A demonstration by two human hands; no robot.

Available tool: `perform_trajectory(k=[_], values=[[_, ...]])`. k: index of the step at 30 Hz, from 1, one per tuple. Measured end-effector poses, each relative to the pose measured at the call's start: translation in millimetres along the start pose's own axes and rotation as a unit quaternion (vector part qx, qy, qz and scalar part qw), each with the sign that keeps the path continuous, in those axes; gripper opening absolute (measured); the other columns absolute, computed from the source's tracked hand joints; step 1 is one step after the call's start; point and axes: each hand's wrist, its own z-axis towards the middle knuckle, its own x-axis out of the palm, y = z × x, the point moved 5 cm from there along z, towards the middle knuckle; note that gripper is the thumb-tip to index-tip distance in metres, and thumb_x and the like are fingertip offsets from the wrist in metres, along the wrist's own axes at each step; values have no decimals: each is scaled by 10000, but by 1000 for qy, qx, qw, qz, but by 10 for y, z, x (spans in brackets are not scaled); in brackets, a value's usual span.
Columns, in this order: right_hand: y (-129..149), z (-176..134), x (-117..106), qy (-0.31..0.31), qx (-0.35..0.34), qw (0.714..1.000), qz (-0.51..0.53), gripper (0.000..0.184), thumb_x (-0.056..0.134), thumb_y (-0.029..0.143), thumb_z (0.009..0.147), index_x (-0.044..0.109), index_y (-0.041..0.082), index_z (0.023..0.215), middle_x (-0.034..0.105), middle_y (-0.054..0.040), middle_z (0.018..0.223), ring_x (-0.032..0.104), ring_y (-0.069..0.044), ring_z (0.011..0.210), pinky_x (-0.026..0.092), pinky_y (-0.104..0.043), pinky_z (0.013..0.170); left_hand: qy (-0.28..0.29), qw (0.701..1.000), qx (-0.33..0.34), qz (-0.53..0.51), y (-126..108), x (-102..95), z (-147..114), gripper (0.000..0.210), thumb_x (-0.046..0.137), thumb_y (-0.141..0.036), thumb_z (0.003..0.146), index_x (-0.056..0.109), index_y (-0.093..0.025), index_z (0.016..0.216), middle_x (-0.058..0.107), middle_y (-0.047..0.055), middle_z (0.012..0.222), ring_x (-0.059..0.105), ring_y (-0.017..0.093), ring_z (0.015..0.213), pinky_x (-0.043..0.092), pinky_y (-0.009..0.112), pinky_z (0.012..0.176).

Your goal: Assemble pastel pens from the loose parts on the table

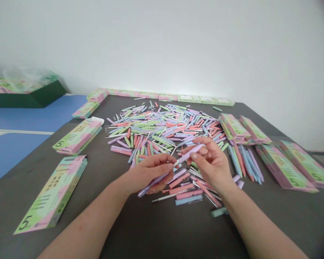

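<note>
My left hand (pixel 153 171) is closed around a purple pen piece (pixel 149 187) with a clear end that sticks out below the palm. Its thumb and fingertips also pinch a thin white refill (pixel 176 164). Between the fingers of my right hand (pixel 214 163) is a light purple pen barrel (pixel 189 154), tilted up to the right, its lower end meeting the refill. Just under both hands lie loose caps and barrels, among them a pink barrel (pixel 189 194) and a blue one (pixel 188 200). How far the refill reaches into the barrel is hidden.
A wide heap of pastel pen parts (pixel 156 124) covers the table's middle. Printed boxes stand at left (pixel 52 194), at right (pixel 288 167) and along the wall (pixel 167 97). Sorted barrels (pixel 247 163) lie right of the heap. A dark green bin (pixel 29 97) sits far left.
</note>
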Motion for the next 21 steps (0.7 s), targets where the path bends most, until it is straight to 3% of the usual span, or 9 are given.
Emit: perform_trajectory(k=[7,12,16,21], values=[[42,-19,35,25,-14,997,-71,175,690,139,846,641,233,984,727,-14,866,687,-132,782,518,-241,692,0,1000,0,-25,-24,-15,3,127,442,-239,957,526,-180,1031,556,-25,655,392,31,376,298,129,361],[18,-20,61,31,5,996,-78,160,714,142,822,646,221,944,738,-22,853,698,-138,776,525,-231,676,16,999,12,-43,-71,-25,-10,258,454,-95,836,518,-163,1076,653,43,761,473,67,450,351,166,414],[10,-14,63,31,15,997,-73,157,729,145,807,649,217,920,737,-16,823,701,-138,758,534,-228,662,40,999,24,-9,-73,-28,-5,222,588,-198,867,529,-155,1077,665,64,869,507,67,518,372,177,450],[10,-24,60,42,29,996,-72,155,736,149,798,655,219,910,742,-18,843,707,-147,753,551,-248,663,9,998,25,64,-87,-51,-7,309,672,-282,858,548,-145,1105,676,68,920,600,92,620,426,184,500]])
